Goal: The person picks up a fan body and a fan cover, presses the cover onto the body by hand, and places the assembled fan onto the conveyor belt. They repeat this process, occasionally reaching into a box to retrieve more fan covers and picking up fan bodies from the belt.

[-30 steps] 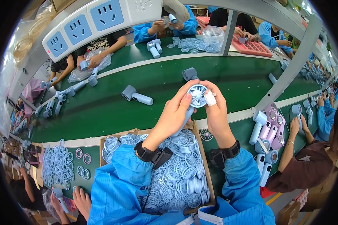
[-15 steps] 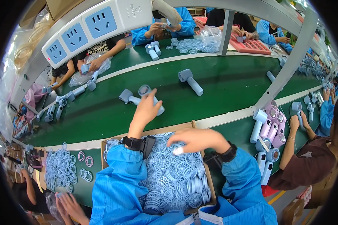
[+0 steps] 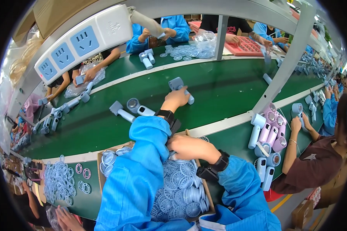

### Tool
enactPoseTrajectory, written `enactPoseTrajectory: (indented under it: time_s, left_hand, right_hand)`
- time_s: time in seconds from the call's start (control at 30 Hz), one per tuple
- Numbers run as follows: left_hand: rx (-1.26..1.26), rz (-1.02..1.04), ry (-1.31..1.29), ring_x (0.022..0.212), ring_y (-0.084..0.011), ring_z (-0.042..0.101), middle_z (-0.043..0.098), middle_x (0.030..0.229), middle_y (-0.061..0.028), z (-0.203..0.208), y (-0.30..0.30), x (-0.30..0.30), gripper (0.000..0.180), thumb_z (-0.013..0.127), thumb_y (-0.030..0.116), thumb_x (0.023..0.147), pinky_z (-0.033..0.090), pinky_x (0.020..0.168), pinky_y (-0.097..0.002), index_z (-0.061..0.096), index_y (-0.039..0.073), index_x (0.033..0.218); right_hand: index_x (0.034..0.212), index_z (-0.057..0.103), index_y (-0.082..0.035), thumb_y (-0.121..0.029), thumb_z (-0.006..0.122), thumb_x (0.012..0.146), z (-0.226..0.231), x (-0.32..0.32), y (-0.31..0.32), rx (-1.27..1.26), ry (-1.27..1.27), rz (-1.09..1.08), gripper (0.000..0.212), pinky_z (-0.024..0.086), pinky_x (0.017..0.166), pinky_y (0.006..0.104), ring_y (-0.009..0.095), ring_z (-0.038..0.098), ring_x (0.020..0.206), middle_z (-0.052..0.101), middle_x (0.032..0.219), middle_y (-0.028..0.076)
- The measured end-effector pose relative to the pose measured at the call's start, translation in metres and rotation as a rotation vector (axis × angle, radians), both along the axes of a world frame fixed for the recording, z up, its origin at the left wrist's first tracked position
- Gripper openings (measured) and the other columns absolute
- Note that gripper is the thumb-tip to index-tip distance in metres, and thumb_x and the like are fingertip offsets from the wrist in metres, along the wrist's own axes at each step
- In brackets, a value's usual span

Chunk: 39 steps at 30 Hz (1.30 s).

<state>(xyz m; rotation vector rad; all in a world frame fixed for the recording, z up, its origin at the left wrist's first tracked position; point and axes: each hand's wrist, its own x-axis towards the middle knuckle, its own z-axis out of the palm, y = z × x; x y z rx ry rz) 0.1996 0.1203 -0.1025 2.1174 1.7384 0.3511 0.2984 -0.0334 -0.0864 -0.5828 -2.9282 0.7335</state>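
Observation:
My left hand (image 3: 176, 98) is closed over the handle of a light-blue handheld fan (image 3: 176, 82) lying on the green conveyor belt. Its round head shows beyond my fingers. My right hand (image 3: 192, 148) curls downward at the far side of a cardboard box (image 3: 208, 194), low over a heap of light-blue round fan grilles (image 3: 179, 179). My left sleeve partly covers its fingertips, and whatever they pinch cannot be made out. Left of my left wrist, a second handheld fan (image 3: 144, 110) and a third one (image 3: 121, 111) rest on the belt.
A white power strip (image 3: 83, 40) hangs at upper left. A grey metal post (image 3: 283, 63) rises at right. Blue rings (image 3: 59, 179) lie at left. Purple and blue fans (image 3: 272, 133) crowd the right table beside a co-worker (image 3: 316, 161). More people sit across the belt.
My left hand has left one fan on the belt and moved right and away onto another. My right hand has curled in closer to my left sleeve. The whole view has shifted slightly.

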Motion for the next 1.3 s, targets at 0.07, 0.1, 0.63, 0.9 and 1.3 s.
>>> enactPoseTrajectory:
  time_s: [0.07,0.1,0.63,0.9,1.3]
  left_hand:
    - [0.013,0.141,0.062,0.108,-0.0401,0.058,0.062,0.115,-0.0196,-0.013,0.005,0.016,0.048,0.057,0.043,0.086,0.046,0.093,-0.0461,0.056,0.017,0.126]
    - [0.023,0.131,0.059,0.108,-0.0401,0.058,0.062,0.115,-0.0196,-0.019,0.007,0.020,0.048,0.057,0.043,0.086,0.046,0.093,-0.0461,0.056,0.017,0.126]
    - [-0.208,0.046,-1.315,0.076,-0.0178,0.061,0.059,0.099,-0.0128,0.043,-0.062,-0.065,0.026,0.058,0.007,0.085,0.053,0.065,-0.0300,0.043,0.007,0.106]
    - [0.291,-0.079,-1.322,0.074,-0.0199,0.063,0.060,0.101,-0.0168,0.083,-0.092,-0.076,0.046,0.062,0.009,0.085,0.054,0.062,-0.0331,0.027,0.009,0.115]
    - [0.026,-0.020,-1.451,0.086,-0.0214,0.064,0.059,0.104,-0.0172,0.106,-0.120,-0.044,0.088,0.067,0.010,0.084,0.055,0.064,-0.0322,0.005,0.018,0.147]
  right_hand:
    - [0.093,0.067,-0.001,-0.016,0.067,0.070,0.002,0.006,-0.001,0.036,-0.091,-0.056,0.027,0.046,0.084,0.0435,0.036,0.059,0.092,0.063,0.084,0.019]
    - [0.087,0.067,-0.001,-0.015,0.067,0.070,0.000,0.009,-0.003,0.037,-0.042,-0.059,0.022,0.048,0.078,0.0434,0.037,0.061,0.084,0.063,0.078,0.020]
    - [0.085,0.058,-0.003,-0.021,0.069,0.078,0.052,0.023,0.001,-0.240,0.231,-0.118,0.023,0.043,0.060,0.0359,0.027,0.058,0.069,0.057,0.071,0.010]
    - [0.082,0.052,-0.003,-0.015,0.071,0.079,0.032,0.005,0.000,-0.249,0.308,-0.257,0.023,0.043,0.056,0.0326,0.017,0.057,0.063,0.057,0.075,0.005]
    - [0.101,0.047,-0.006,-0.005,0.068,0.083,0.069,0.041,0.007,-0.857,1.149,-0.500,0.028,0.052,0.058,0.0217,0.010,0.060,0.076,0.061,0.089,0.006]
